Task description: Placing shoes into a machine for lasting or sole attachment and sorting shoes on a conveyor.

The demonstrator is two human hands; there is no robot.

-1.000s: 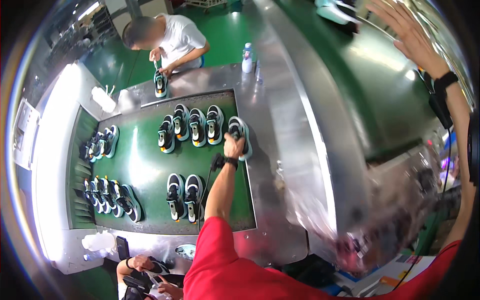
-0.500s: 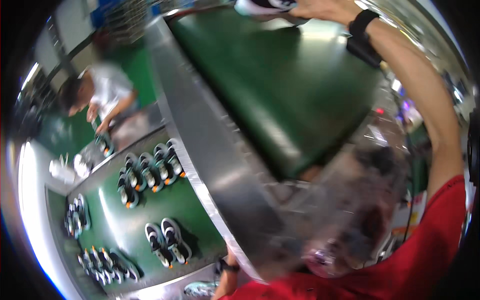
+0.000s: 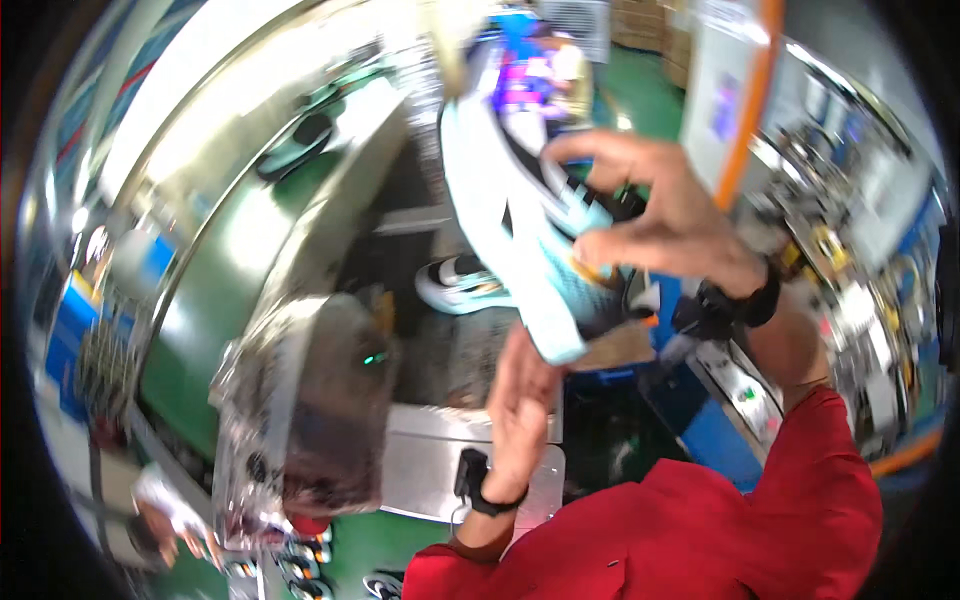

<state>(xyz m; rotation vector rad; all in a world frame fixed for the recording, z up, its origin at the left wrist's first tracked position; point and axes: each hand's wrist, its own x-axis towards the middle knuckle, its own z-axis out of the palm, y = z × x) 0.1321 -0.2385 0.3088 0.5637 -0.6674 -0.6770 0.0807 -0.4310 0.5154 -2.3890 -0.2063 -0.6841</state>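
Note:
A white and light-blue sneaker [image 3: 480,190] is tilted in the air in front of me, smeared by motion. My right hand [image 3: 670,215] grips it at the upper, with thumb and forefinger spread over its side. My left hand [image 3: 525,395] is raised below the sneaker's lower end, fingers stretched out. Its fingertips are close to the sole's edge; whether they touch is unclear. A second light-blue, white and black sneaker [image 3: 465,285] lies on the dark surface behind the raised one.
A plastic-wrapped machine housing [image 3: 340,410] stands at my left beside a metal ledge [image 3: 425,460]. Beyond it, a green conveyor belt [image 3: 200,300] carries a dark sneaker [image 3: 295,148]. Several shoes [image 3: 300,570] and a person [image 3: 165,515] are at lower left; shelving [image 3: 850,260] fills the right.
My view has swung to the right. My right hand has brought a sneaker from over the far belt to in front of me. My left hand has risen from the lower edge towards it.

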